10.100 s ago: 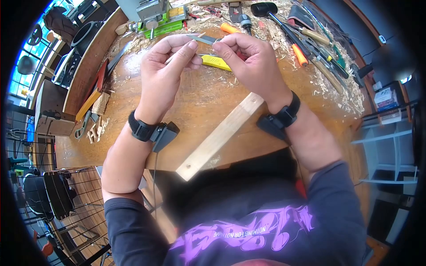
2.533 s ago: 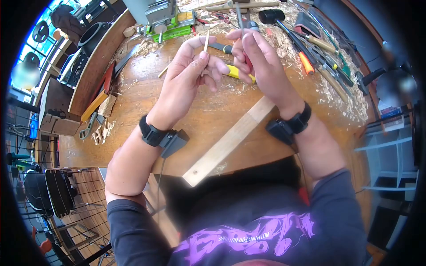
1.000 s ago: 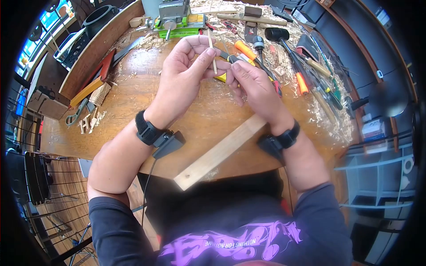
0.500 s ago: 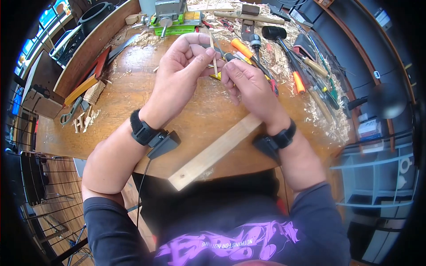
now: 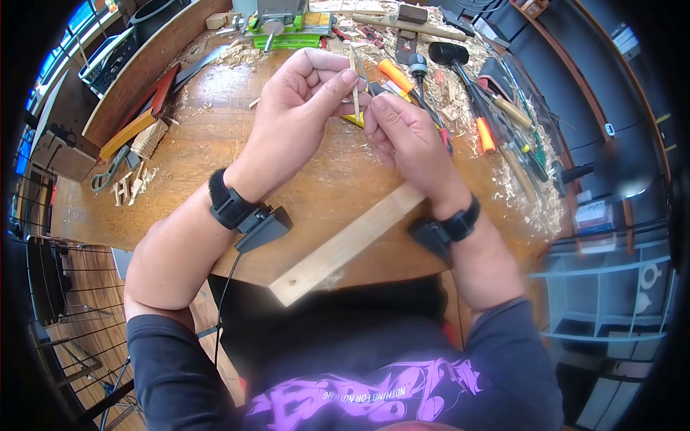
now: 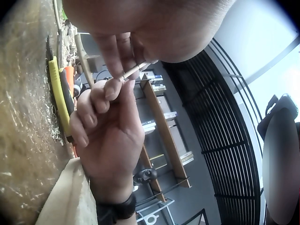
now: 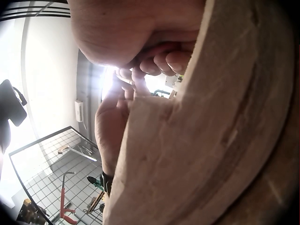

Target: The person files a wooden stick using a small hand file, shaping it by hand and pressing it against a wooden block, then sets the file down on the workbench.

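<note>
My left hand (image 5: 298, 108) pinches a thin pale wooden stick (image 5: 355, 86) between thumb and fingers; it stands near-upright in the head view. Close on its right, my right hand (image 5: 410, 136) has curled fingers and pinches what looks like a narrow grey blade (image 5: 361, 68), partly hidden by the hands. The left wrist view shows the stick (image 6: 133, 71) slanting from the left fingers to the fingertips of the right hand (image 6: 110, 126); contact there is unclear. A yellow tool (image 5: 352, 121) lies behind the hands.
A flat wooden board (image 5: 345, 244) lies diagonally near the table's front edge. Orange-handled tools (image 5: 485, 135), a black mallet (image 5: 449, 53) and wood shavings (image 5: 514, 169) cover the right side. A green-based vise (image 5: 291, 41) is at the back; scissors (image 5: 109, 176) lie left.
The grey blade, raised apart from the stick earlier, is beside it. Both hands have come closer together. Over the last half second the hands barely moved, while the view shifted slightly.
</note>
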Available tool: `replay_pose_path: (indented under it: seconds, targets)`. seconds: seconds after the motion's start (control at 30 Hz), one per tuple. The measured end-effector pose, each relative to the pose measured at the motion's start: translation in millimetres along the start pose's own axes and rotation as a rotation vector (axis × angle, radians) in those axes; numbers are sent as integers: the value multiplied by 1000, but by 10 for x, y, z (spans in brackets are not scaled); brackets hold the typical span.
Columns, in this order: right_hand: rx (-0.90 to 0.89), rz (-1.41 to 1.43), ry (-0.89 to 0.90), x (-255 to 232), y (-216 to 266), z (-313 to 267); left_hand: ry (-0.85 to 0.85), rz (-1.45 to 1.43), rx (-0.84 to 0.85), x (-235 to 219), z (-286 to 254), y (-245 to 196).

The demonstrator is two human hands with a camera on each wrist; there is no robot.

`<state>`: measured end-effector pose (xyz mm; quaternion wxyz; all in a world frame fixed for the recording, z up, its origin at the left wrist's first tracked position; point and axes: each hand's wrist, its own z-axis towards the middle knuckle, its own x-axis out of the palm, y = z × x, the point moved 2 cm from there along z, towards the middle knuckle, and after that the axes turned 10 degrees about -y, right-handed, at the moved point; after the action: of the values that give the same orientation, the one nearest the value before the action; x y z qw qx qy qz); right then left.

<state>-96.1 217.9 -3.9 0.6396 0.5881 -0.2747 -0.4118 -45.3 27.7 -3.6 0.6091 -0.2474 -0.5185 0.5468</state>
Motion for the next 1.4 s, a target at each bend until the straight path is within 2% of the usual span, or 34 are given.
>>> replay_pose_path:
  seconds: [0.53,0.83,1.33,1.4]
  targets:
    - [2,-11,22,-8,-5,-2,2,22,14,-5,8,8]
    - [-43,-119,6,-12,-26,7,8,30,28,-11,-6,22]
    - [-29,-2,92,-3,-74,13,46,97,68,4,-23,47]
    - [-25,-19,51,15,-53,4,49,114,75,4,-19,29]
